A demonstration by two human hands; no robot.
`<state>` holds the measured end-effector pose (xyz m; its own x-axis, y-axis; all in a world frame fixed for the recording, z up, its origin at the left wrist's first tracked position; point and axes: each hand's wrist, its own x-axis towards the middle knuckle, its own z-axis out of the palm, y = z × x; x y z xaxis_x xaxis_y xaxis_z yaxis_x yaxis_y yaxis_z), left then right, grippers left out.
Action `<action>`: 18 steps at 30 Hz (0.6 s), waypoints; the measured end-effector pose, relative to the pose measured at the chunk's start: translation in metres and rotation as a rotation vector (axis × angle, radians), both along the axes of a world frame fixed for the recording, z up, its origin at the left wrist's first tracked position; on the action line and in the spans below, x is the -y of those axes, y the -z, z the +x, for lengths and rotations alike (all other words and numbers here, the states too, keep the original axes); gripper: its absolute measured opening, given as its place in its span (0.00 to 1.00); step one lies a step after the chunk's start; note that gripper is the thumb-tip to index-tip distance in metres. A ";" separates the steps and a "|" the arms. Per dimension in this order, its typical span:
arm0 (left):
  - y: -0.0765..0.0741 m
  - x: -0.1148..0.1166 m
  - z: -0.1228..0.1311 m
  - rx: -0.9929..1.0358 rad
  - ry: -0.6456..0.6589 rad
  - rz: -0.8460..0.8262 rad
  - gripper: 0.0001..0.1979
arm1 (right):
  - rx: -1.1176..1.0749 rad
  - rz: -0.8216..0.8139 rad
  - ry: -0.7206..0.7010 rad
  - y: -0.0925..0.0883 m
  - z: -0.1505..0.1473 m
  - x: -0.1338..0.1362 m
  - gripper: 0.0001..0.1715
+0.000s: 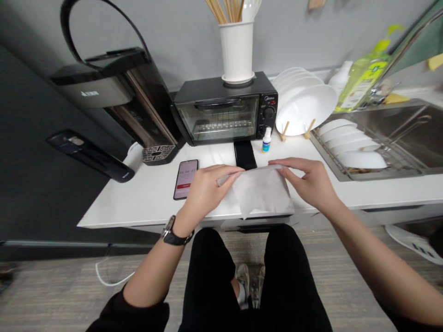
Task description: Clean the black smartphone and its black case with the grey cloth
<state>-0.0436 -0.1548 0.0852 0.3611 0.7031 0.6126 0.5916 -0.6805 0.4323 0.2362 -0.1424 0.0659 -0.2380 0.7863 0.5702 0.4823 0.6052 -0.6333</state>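
Between my hands a thin white cloth or tissue [261, 191] is held by its upper edge, its lower part hanging over the counter's front. My left hand [212, 184] pinches the left end of that edge between thumb and fingers. At the other end my right hand [304, 180] grips it the same way. Just beyond the cloth lies a dark phone [245, 154], its near end partly hidden. A small white spray bottle with a blue label [266, 140] stands to the right of it. Left of my left hand a phone showing a timer [185, 177] lies face up.
A black toaster oven [221, 115] stands at the back, carrying a white utensil cup [237, 53]. Left are a tall water dispenser [138, 97] and a dark tumbler [92, 154]. White plates [304, 108], a green soap bottle [363, 76] and a sink with bowls [360, 159] are right.
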 end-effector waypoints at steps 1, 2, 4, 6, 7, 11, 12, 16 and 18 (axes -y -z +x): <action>-0.003 -0.005 -0.001 -0.004 0.017 0.039 0.06 | -0.005 0.048 -0.012 0.000 0.001 -0.004 0.14; -0.003 -0.008 -0.002 -0.008 0.044 0.073 0.07 | 0.002 0.095 -0.039 0.002 0.002 -0.006 0.15; 0.003 -0.006 -0.006 -0.036 0.099 0.126 0.09 | 0.062 0.165 -0.119 0.013 0.006 -0.005 0.18; 0.020 0.003 -0.012 -0.120 0.135 0.133 0.10 | 0.165 0.182 -0.195 0.034 0.013 0.003 0.20; 0.032 0.010 -0.016 -0.179 0.138 0.123 0.10 | 0.225 0.173 -0.227 0.047 0.017 0.008 0.20; 0.077 0.036 -0.029 -0.387 0.195 0.049 0.11 | 0.432 0.078 -0.314 0.088 0.033 0.029 0.22; 0.083 0.040 -0.032 -0.399 0.199 0.032 0.17 | 0.446 0.061 -0.312 0.091 0.036 0.032 0.25; 0.088 0.038 -0.031 -0.389 0.116 -0.043 0.24 | 0.406 0.070 -0.222 0.085 0.027 0.033 0.19; 0.086 0.029 -0.023 -0.445 0.074 -0.092 0.25 | 0.442 0.088 -0.201 0.081 0.012 0.026 0.23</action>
